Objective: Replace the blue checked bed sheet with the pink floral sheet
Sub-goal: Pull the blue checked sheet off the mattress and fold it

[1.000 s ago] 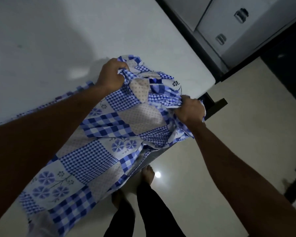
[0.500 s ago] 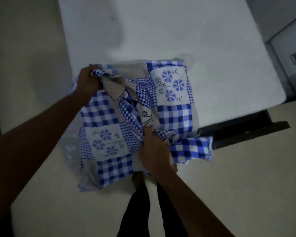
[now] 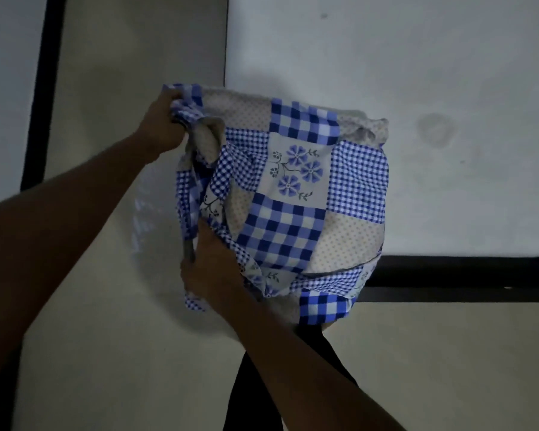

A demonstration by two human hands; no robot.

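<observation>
Blue checked sheet [image 3: 293, 206] is off the bare mattress [image 3: 433, 73], bunched in the air over the bed's corner. Your left hand [image 3: 164, 124] grips its top edge in a fist; your right hand [image 3: 213, 269] clutches a lower fold.

Risk: loose folds hang below your right fist, near the dark bed frame [image 3: 448, 276] and above the floor [image 3: 122, 337]. They could snag or trail underfoot. Both fists hold little cloth, so the bundle may slip open.

Pink floral sheet: not in view.

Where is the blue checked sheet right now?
In the middle of the head view, the blue checked sheet is bunched up, gripped by the left hand and the right hand, at the corner of the white mattress.
</observation>
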